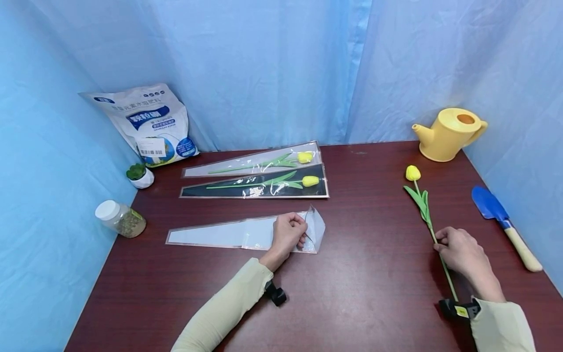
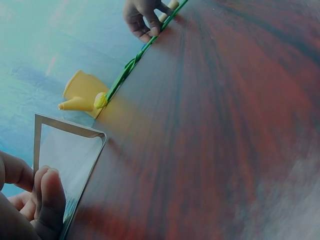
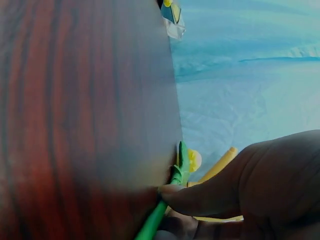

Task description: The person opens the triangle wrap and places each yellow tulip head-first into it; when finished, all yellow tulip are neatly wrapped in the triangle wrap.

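Note:
In the head view my left hand pinches the upper film of a white, tapered flower sleeve near its wide right end. That end gapes a little, and the left wrist view shows the lifted edge beside my fingertips. My right hand holds the green stem of a yellow artificial tulip between thumb and fingers. The tulip's bloom points toward the back of the table, and its stem runs down past my wrist. Above the white sleeve lie two filled sleeves, one black and one white-backed, each with a yellow tulip inside.
A yellow watering can stands at the back right, with a blue trowel along the right edge. At the left are a fertilizer bag, a small potted succulent and a white-lidded jar. Blue curtains border the table.

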A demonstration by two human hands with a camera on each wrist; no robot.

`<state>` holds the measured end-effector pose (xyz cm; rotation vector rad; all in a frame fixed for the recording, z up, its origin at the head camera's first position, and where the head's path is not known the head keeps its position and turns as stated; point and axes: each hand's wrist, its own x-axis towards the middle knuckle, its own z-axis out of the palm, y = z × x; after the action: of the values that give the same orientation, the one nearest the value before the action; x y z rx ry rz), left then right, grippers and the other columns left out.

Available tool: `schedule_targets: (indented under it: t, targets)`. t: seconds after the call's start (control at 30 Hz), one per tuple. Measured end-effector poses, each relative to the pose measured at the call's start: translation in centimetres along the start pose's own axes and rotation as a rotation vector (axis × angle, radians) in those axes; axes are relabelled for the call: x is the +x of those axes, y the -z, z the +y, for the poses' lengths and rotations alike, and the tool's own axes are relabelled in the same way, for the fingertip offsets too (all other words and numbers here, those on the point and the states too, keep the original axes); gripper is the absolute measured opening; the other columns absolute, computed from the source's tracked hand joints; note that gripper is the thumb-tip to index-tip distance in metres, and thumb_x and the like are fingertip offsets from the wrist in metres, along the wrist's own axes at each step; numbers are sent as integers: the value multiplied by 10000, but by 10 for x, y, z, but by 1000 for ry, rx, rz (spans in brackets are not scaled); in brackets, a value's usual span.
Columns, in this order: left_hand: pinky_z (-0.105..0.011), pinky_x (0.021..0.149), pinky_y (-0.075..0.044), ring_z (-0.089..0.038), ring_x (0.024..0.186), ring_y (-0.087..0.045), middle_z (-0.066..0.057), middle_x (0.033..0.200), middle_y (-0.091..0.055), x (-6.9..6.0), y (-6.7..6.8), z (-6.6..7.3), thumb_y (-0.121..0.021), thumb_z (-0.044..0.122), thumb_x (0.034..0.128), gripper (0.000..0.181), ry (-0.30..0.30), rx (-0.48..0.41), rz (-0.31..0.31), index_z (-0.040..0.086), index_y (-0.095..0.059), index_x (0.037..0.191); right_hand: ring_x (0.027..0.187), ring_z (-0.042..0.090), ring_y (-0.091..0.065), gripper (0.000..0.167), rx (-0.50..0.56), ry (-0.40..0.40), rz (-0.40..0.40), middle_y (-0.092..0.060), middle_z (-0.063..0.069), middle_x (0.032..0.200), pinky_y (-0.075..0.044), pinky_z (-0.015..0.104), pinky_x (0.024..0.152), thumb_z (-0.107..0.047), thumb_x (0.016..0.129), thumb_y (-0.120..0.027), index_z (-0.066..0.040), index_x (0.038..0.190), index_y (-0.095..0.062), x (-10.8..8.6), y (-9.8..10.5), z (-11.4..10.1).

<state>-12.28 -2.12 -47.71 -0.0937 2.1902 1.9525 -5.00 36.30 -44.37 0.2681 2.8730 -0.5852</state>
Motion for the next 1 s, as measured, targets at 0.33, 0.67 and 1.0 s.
schedule_targets:
  t: [0.33, 0.67, 1.0]
  targets:
    - [-208, 364, -428, -60, 376, -496, 36, 501, -560, 0, 0, 0, -574, -2, 846, 80, 5, 11, 0, -11, -649, 822, 723, 229, -624, 284, 38, 48, -79, -639, 262, 952, -506, 428, 636, -74, 923, -546, 136, 1111, -581, 3, 7, -2]
    - [-203, 367, -433, -58, 380, -500, 46, 506, -566, 0, 0, 1, -572, -11, 851, 82, -1, 4, 0, -20, -647, 821, 653, 109, -655, 433, 294, -23, -187, -664, 245, 993, -597, 311, 581, -78, 989, -530, 188, 1318, -437, 1, 12, 5]
    - [-204, 365, -435, -55, 377, -500, 40, 499, -566, 1, 0, 0, -569, -9, 840, 76, 11, -14, -7, -14, -642, 817, 781, 9, -681, 504, 589, -19, -240, -704, -10, 955, -626, 354, 676, -68, 1026, -501, 222, 1395, -316, 4, 5, 16]
